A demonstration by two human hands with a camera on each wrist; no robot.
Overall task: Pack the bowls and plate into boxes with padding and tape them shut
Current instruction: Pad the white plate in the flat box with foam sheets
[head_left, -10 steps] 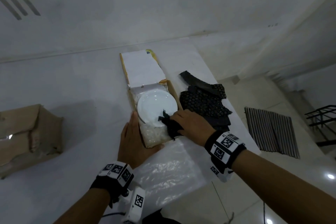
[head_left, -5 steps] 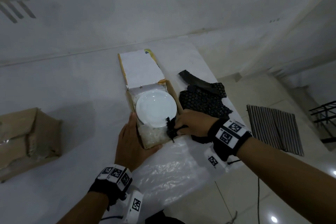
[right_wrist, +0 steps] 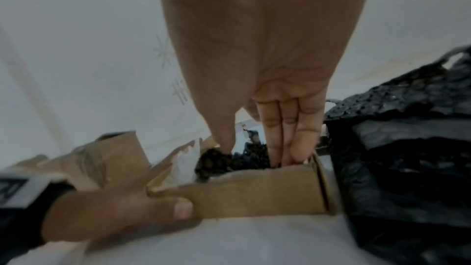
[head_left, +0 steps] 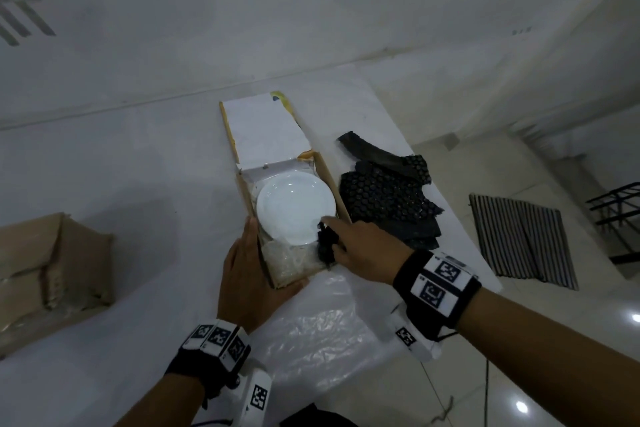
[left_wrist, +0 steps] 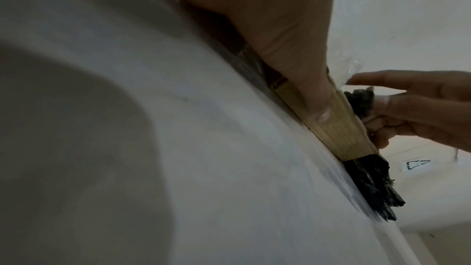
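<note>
Black padding (head_left: 325,246) now sits lower in the box (head_left: 341,204) than a second ago: the right hand (head_left: 367,253) has pushed it from on top of the plate's near edge down into the gap between the plate (head_left: 296,208) and the right wall. The right grip has its fingers (right_wrist: 288,136) straight and pressed together, tips down inside the wall, thumb on the wad. The left hand (head_left: 246,274) has stayed flat against the box's left side, grip spread, thumb along the near wall. I judge the plate is being wedged against sliding; more padding and taping remain.

White and glossy, the plate lies flat in the box on clear bubble wrap (head_left: 294,262), nearly filling its width, the lid (head_left: 266,132) open behind it. Spare black padding (head_left: 384,201) lies on the counter (head_left: 138,184) just right of the box.
</note>
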